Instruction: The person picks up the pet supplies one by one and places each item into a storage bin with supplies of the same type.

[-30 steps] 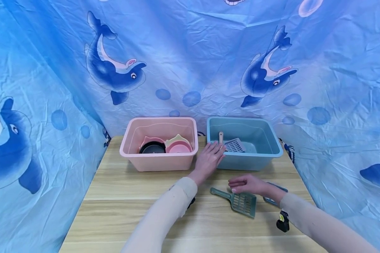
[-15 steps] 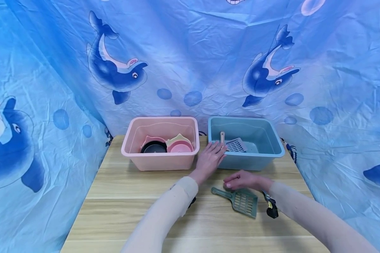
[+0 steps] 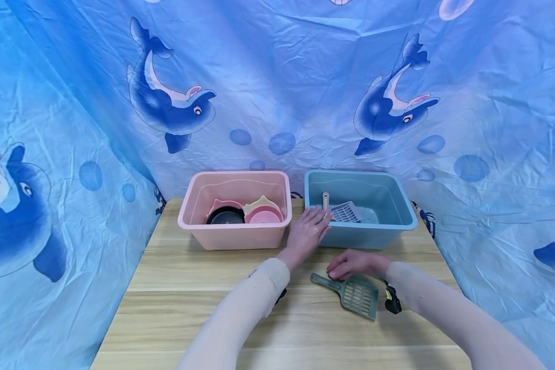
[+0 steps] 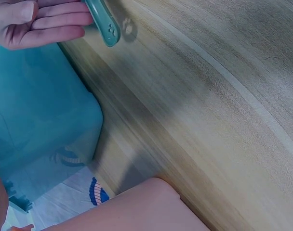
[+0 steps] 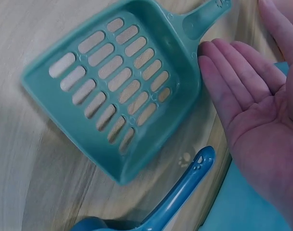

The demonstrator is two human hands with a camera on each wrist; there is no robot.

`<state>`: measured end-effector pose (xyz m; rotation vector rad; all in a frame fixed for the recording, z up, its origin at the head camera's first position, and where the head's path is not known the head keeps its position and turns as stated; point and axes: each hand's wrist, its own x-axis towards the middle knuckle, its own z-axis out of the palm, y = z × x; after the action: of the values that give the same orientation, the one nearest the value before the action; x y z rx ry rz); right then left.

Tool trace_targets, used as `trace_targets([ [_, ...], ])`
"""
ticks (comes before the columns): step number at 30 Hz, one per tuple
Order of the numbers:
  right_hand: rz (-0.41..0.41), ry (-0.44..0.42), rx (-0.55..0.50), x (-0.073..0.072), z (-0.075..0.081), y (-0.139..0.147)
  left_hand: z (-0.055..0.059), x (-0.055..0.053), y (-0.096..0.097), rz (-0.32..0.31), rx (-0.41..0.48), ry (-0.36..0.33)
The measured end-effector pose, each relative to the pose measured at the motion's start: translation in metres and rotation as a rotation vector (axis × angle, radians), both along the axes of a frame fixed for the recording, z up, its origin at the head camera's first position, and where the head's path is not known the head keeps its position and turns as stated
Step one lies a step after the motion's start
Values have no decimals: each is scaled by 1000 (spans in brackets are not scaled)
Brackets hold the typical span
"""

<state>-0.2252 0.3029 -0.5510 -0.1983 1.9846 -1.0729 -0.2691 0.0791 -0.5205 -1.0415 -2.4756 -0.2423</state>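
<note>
My left hand [image 3: 305,230] rests with extended fingers on the front rim of the blue tub [image 3: 374,237]; only a sliver of it shows in the left wrist view. In front of the tub, a green slotted litter scoop [image 3: 326,282] lies on the table, handle pointing left. My right hand [image 3: 353,263] is just behind it. In the right wrist view, the fingertips meet the green litter scoop [image 5: 55,91] where pan joins handle, with the thumb well apart. A blue scoop [image 5: 178,190] lies close by, hidden by my right arm in the head view.
Inside the blue tub are a greyish slotted scoop [image 3: 347,211] and a pale handle [image 3: 326,199]. To the left, a pink tub [image 3: 240,239] holds a black bowl [image 3: 226,216], a pink bowl [image 3: 264,215] and other cat-eared pieces. A dolphin-printed curtain [image 3: 277,77] hangs behind.
My right hand has moved left and slightly back, with its fingers now lower by the green litter scoop's neck. That scoop has shifted slightly right. The left hand has stayed put.
</note>
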Motion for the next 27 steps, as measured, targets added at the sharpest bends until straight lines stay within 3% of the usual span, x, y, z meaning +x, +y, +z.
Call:
trace_targets([
  [17,-20,7,65,0,-19,-2,-2,1,2,19,1,8],
  [27,-5,86,109,6,-29,-10,-2,1,1,13,10,39],
])
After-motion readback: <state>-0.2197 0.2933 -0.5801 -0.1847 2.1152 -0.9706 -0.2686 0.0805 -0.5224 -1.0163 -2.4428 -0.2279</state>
